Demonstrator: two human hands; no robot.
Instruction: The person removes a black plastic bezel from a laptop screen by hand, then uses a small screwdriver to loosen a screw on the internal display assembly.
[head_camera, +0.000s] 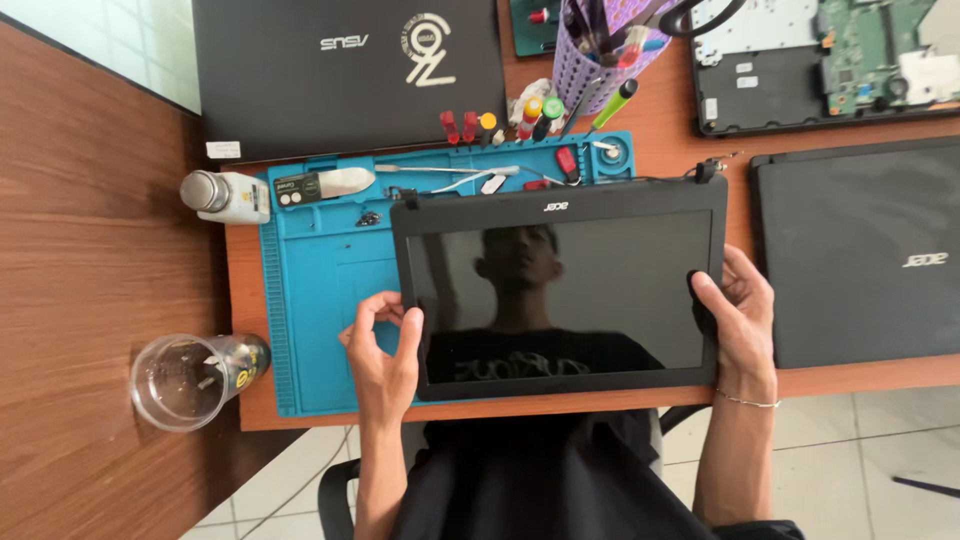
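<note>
We hold a detached laptop screen panel (560, 285) by its two short edges, its dark glass facing up over the near part of a blue repair mat (320, 300) on the wooden desk (100, 250). Our left hand (385, 350) pinches the panel's left bezel, thumb on top and fingers curled loosely beside the edge. Our right hand (740, 320) grips the right bezel, thumb pressed on the frame and fingers wrapped behind it. Beyond the panel, a metal spudger (340, 182) and screwdrivers (500, 125) lie along the mat's far trays. A closed black laptop (350, 70) sits behind the mat, another (860, 255) to the right. A clear plastic cup (185, 380) lies on its side at the left, near a small white bottle (225, 195).
</note>
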